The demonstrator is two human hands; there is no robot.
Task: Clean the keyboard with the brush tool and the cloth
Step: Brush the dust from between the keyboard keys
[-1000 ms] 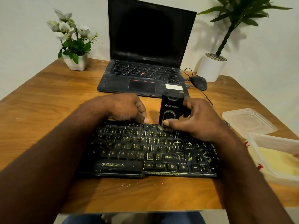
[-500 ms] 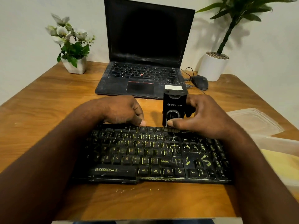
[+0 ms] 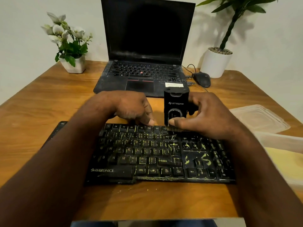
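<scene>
A black keyboard [image 3: 147, 154], dusted with yellowish crumbs, lies across the near part of the wooden table [image 3: 41, 112]. My right hand [image 3: 206, 117] grips a black box-shaped brush tool [image 3: 175, 105] upright, its bristles pressed on the keyboard's top key row near the middle right. My left hand [image 3: 131, 107] rests curled on the keyboard's far edge, thumb on the top row, just left of the brush. A yellow cloth [image 3: 285, 163] lies in a clear plastic container at the right edge.
A black laptop [image 3: 144, 74] stands open behind the keyboard. A mouse [image 3: 202, 78] and cables lie right of it. A flower pot [image 3: 73, 64] sits back left, a white plant pot [image 3: 214, 63] back right. A clear lid [image 3: 259, 118] lies at the right.
The brush tool and my right hand have shifted slightly away along the top key row. My left hand stays on the keyboard's far edge. The view has tilted a little.
</scene>
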